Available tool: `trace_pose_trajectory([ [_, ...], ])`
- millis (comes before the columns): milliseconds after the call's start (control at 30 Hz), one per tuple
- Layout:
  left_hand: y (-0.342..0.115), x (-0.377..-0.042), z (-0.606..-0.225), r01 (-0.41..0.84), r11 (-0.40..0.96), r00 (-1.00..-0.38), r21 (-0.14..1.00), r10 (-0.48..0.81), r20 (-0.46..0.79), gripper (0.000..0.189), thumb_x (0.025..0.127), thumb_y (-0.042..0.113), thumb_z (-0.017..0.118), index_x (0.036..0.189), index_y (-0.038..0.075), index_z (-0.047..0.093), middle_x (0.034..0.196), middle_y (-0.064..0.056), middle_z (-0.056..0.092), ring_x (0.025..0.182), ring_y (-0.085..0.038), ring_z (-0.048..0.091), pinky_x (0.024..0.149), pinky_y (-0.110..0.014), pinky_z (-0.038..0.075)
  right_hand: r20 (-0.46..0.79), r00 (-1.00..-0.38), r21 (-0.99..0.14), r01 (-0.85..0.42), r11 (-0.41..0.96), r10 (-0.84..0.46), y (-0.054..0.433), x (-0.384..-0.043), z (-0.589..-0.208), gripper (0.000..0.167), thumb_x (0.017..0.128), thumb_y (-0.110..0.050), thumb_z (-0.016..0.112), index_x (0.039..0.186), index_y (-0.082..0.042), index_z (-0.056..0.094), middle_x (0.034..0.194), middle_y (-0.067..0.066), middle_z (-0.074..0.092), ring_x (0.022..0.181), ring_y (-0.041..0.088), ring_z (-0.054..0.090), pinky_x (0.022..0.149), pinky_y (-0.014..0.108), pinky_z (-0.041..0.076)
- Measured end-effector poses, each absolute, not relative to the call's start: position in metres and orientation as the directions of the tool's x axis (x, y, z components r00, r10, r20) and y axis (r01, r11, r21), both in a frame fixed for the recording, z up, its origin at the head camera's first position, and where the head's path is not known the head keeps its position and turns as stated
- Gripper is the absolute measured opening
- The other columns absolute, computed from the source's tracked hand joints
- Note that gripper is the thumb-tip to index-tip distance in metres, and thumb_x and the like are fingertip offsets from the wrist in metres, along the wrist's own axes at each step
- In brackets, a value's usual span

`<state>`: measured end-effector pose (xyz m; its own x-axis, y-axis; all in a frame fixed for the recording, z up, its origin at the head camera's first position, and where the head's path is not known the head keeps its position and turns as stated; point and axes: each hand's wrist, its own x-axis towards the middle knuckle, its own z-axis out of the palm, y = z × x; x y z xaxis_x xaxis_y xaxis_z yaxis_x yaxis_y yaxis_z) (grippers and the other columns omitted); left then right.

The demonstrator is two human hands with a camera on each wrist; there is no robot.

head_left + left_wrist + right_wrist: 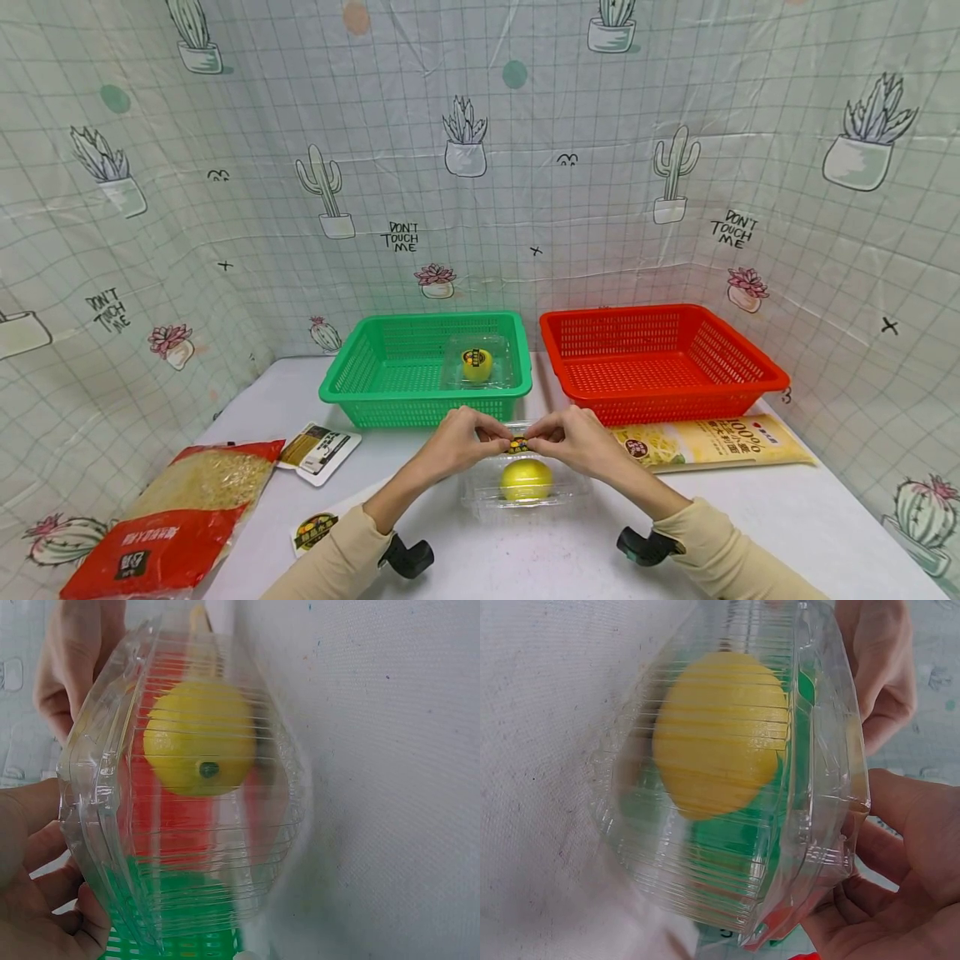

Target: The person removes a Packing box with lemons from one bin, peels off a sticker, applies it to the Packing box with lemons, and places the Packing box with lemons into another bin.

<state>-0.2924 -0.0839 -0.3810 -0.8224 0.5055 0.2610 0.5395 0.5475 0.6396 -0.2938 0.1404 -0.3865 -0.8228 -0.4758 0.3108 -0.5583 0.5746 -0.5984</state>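
Observation:
Before me on the table stands a clear plastic clamshell box [480, 492] with a lemon [526, 481] inside. Over its top lies a small dark label sticker [518, 445] with a colourful print. My left hand [465, 442] pinches the sticker's left edge between thumb and fingers, and my right hand [573, 440] pinches its right edge. Both wrist views show the fingertips close against the box's lid; the ribbed side of the box [202, 832] and the lemon [720, 735] are seen through the plastic. Whether the sticker touches the lid cannot be told.
Behind stand a green basket [390, 410], holding a labelled box with a lemon [477, 365], and a red basket [667, 404]. A yellow noodle pack [712, 442] lies right. At left are a red bag [172, 533], a small packet [318, 452] and a sticker sheet [313, 531].

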Motion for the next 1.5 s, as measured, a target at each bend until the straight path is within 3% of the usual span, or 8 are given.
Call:
trace_pose_trajectory([
  [300,-0.083,-0.292,-0.379,0.542,0.567,-0.820,0.620,0.517,0.244,0.014,0.091,0.012,0.068,0.101,0.009,0.079,0.086,-0.001,0.076,0.068,-0.005,0.054,0.055,-0.017,0.041,0.288,-0.827,-0.596,-0.550,0.585,-0.483,0.139,-0.292,-0.383,0.012,0.088,-0.015,0.073,0.096,-0.009,0.079,0.088,0.004,0.077,0.067,0.002,0.060,0.060,0.016,0.051],
  [467,-0.081,-0.292,-0.378,0.548,0.577,-0.818,0.606,0.521,0.244,0.014,0.091,0.012,0.069,0.100,0.009,0.079,0.086,-0.002,0.076,0.065,-0.005,0.051,0.053,-0.016,0.035,0.260,-0.833,-0.591,-0.537,0.602,-0.489,0.138,-0.293,-0.382,0.012,0.088,-0.015,0.073,0.096,-0.010,0.079,0.087,0.002,0.077,0.063,0.003,0.055,0.055,0.016,0.045],
  [667,-0.080,-0.292,-0.378,0.565,0.598,-0.812,0.568,0.523,0.258,0.013,0.089,0.013,0.071,0.098,0.010,0.079,0.083,-0.001,0.076,0.063,-0.003,0.050,0.054,-0.017,0.035,0.260,-0.845,-0.560,-0.526,0.640,-0.467,0.136,-0.295,-0.381,0.009,0.086,-0.015,0.075,0.093,-0.013,0.081,0.086,0.000,0.077,0.066,0.007,0.058,0.054,0.018,0.045],
  [933,-0.084,-0.290,-0.381,0.584,0.640,-0.809,0.499,0.504,0.301,0.012,0.088,0.017,0.073,0.097,0.015,0.080,0.081,0.003,0.072,0.076,-0.009,0.053,0.077,-0.027,0.036,0.288,-0.870,-0.479,-0.492,0.727,-0.400,0.140,-0.292,-0.381,0.007,0.084,-0.020,0.078,0.089,-0.019,0.080,0.080,-0.007,0.073,0.065,0.007,0.049,0.055,0.020,0.038],
  [1100,-0.086,-0.288,-0.386,0.583,0.665,-0.812,0.467,0.467,0.348,0.020,0.084,0.024,0.077,0.101,0.013,0.079,0.099,-0.005,0.067,0.092,-0.021,0.055,0.079,-0.032,0.040,0.288,-0.894,-0.482,-0.445,0.755,-0.344,0.143,-0.290,-0.385,0.025,0.079,-0.027,0.082,0.099,-0.015,0.078,0.092,0.002,0.066,0.075,0.012,0.052,0.063,0.024,0.040],
  [1300,-0.085,-0.286,-0.388,0.581,0.673,-0.813,0.457,0.464,0.351,0.038,0.083,0.030,0.078,0.114,0.008,0.074,0.126,-0.016,0.064,0.116,-0.034,0.055,0.096,-0.053,0.045,0.305,-0.897,-0.441,-0.431,0.787,-0.321,0.145,-0.288,-0.387,0.045,0.074,-0.038,0.085,0.111,-0.014,0.074,0.105,0.005,0.063,0.092,0.019,0.053,0.074,0.031,0.042],
  [1500,-0.082,-0.284,-0.390,0.541,0.703,-0.840,0.461,0.471,0.269,0.052,0.086,0.038,0.074,0.129,0.009,0.065,0.136,-0.012,0.060,0.122,-0.032,0.054,0.095,-0.054,0.048,0.307,-0.892,-0.430,-0.441,0.788,-0.332,0.143,-0.286,-0.389,0.057,0.073,-0.047,0.083,0.117,-0.013,0.071,0.121,0.009,0.064,0.103,0.025,0.052,0.078,0.035,0.045],
])
